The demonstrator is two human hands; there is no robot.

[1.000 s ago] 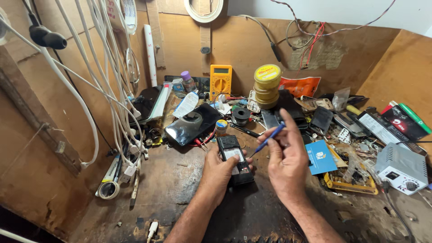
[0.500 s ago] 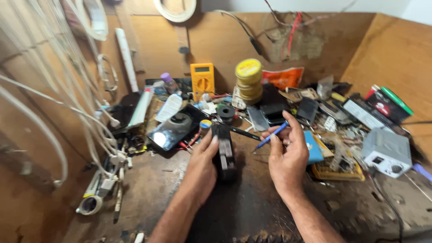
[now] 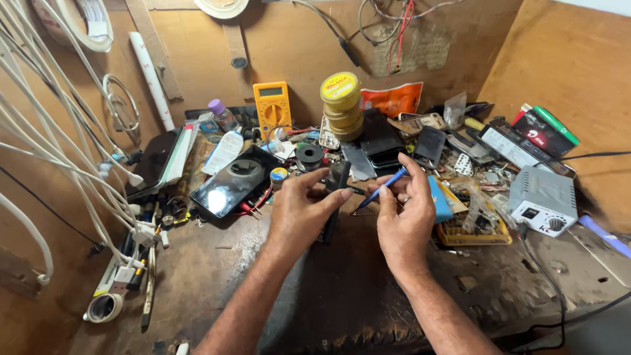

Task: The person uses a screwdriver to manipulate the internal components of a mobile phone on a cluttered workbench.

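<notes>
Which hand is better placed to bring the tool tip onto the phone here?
Right. The right hand already holds the blue-handled screwdriver, tip angled toward the dark phone, which the left hand grips on edge.

Left hand (image 3: 299,213) pinches a small black phone (image 3: 334,200) edge-on over the cluttered tabletop (image 3: 342,289), right hand (image 3: 404,220) grips a blue screwdriver (image 3: 384,187), yellow multimeter (image 3: 272,108) sits behind.

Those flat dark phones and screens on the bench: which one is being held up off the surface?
The small dark phone pinched edge-on in the left hand. The big glossy screen to its left and the dark panels behind all lie flat on the bench.
</notes>
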